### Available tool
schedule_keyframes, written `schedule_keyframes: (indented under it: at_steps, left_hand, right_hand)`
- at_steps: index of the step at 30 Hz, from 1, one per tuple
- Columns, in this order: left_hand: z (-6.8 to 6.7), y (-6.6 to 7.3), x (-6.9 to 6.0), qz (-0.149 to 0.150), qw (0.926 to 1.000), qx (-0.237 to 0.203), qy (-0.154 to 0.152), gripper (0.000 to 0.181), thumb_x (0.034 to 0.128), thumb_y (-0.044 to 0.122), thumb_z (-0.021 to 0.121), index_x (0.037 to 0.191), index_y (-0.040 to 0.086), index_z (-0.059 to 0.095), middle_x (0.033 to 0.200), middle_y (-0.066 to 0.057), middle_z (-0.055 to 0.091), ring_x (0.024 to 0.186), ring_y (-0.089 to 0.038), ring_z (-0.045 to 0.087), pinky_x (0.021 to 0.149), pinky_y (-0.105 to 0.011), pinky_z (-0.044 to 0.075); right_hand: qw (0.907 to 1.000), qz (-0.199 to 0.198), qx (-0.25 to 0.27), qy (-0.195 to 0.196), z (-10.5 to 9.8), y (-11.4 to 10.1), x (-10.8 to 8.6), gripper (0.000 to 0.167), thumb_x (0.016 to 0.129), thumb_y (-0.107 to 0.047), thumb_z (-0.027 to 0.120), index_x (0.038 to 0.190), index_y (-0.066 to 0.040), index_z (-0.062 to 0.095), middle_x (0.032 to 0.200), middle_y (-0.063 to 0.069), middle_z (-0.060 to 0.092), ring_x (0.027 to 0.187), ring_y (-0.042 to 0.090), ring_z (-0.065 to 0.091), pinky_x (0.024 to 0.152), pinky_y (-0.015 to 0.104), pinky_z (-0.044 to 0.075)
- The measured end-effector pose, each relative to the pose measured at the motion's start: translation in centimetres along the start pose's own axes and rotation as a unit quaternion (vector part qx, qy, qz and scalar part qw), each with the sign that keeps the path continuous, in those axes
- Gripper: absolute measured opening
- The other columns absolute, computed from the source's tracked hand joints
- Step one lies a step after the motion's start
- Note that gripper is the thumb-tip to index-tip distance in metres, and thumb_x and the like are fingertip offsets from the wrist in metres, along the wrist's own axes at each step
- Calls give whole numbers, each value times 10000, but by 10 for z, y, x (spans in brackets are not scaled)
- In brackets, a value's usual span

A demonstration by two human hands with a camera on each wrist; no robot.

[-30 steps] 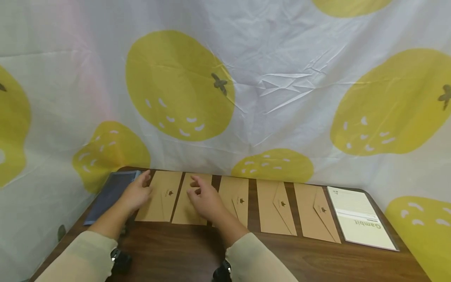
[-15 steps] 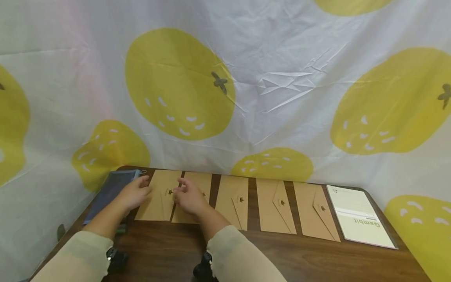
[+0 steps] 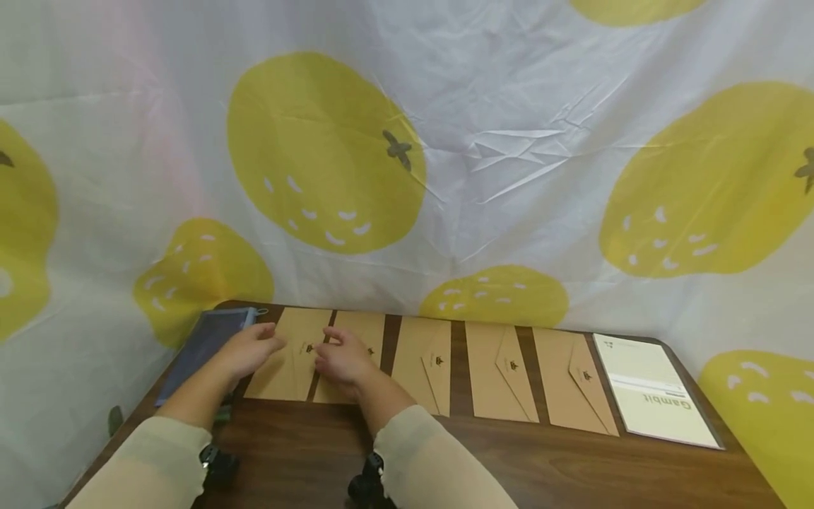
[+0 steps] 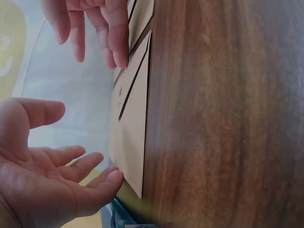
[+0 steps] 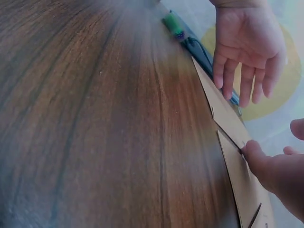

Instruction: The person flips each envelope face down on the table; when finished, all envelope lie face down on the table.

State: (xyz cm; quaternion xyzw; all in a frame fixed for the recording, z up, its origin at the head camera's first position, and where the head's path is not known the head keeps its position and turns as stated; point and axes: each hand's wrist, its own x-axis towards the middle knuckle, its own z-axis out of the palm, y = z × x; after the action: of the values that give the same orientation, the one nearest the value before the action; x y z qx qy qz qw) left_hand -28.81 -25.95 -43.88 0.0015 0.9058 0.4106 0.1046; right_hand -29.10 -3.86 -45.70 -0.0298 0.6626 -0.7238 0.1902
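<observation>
Several brown kraft envelopes with pointed flaps and small dark crown prints lie in a row. My left hand (image 3: 253,351) is over the left edge of the leftmost envelope (image 3: 294,378), palm turned inward; its fingers are relaxed and hold nothing. In the left wrist view, a fingertip of it reaches the edge of that envelope (image 4: 133,137); touching or just above, I cannot tell. Facing it, my right hand (image 3: 346,362) is over the second envelope (image 3: 370,329), fingers loosely bent with nothing in them. A dark blue zip pouch (image 3: 200,353) lies left of the left hand.
Farther right lie the third (image 3: 416,367), fourth (image 3: 499,375) and last envelope (image 3: 572,382). A white pad printed "Gambit" (image 3: 661,396) ends the row. Beside the pouch is a small green object (image 5: 173,21). A lemon-print curtain (image 3: 496,212) hangs behind the wooden table (image 3: 540,466).
My right hand has moved left, from between the second and third envelopes to the second one's left side, nearer the left hand. The left hand has shifted slightly; the envelopes lie as before.
</observation>
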Motion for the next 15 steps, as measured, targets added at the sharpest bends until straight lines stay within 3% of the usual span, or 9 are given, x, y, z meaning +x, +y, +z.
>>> schedule_keyframes:
  at_steps: [4,7,11,15]
  left_hand:
    - [4,-1,-1,-10,10000,-43,55,741,1109,350,504,1642,-101,256,1706,-331,295,1552,-549,332,1260,-662,341]
    - [7,0,-2,42,9999,-29,98,739,1105,348,519,1639,-98,269,1697,-335,314,1544,-550,347,1245,-663,363]
    - [9,3,-3,79,9999,-110,62,774,1101,404,539,1650,-71,271,1700,-324,322,1538,-541,366,1223,-660,395]
    - [12,8,-3,1,9995,-299,-119,828,1098,507,531,1674,-20,253,1726,-290,297,1554,-520,361,1222,-663,398]
  right_hand:
    - [9995,-17,310,-18,-4,3,0,579,1068,-95,611,1614,-26,433,1526,260,567,1310,331,667,1082,377,589]
    - [9985,-107,528,-52,-6,4,0,580,1061,-74,620,1604,3,431,1527,276,561,1241,297,686,1072,369,587]
    - [9977,-300,594,-97,-7,5,1,562,1037,-32,642,1568,33,469,1488,259,596,1088,224,688,1029,374,590]
    - [9982,-449,336,-219,-7,4,1,580,1012,-37,683,1560,13,500,1552,202,570,1075,191,689,1041,415,586]
